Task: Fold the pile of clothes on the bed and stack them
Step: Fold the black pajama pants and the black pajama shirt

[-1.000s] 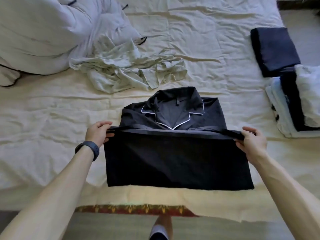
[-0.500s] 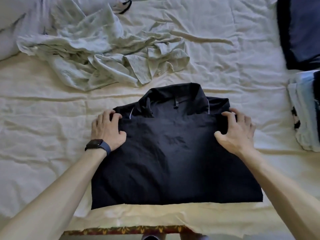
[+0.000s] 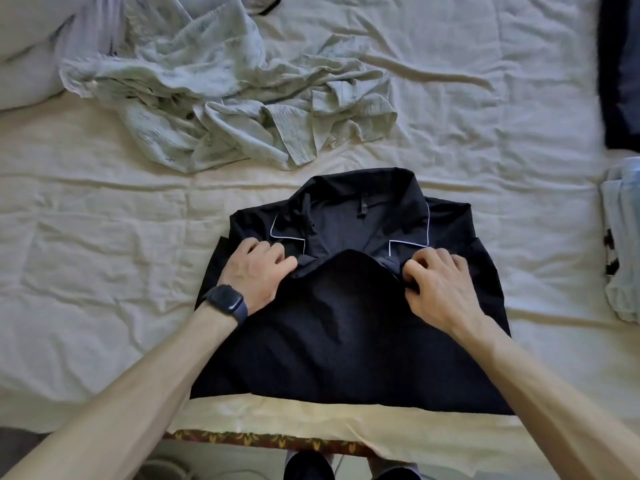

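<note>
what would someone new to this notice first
The black shirt with white piping lies centre on the cream bedsheet. The left hand and right hand grip its folded-up lower half just below the collar. Behind it, upper left, lies a crumpled pale green garment.

The right edge is cutting off a dark pile [image 3: 620, 64] at upper right and a pale stack [image 3: 623, 244] below it. The left hand [image 3: 256, 271] and right hand [image 3: 440, 289] are hiding their fingertips in the shirt [image 3: 346, 341] fabric. Bedding [image 3: 24, 46] is running off at upper left.

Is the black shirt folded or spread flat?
Folded: the black shirt has its bottom doubled up to the collar, where the left hand and right hand grip the edge.
</note>
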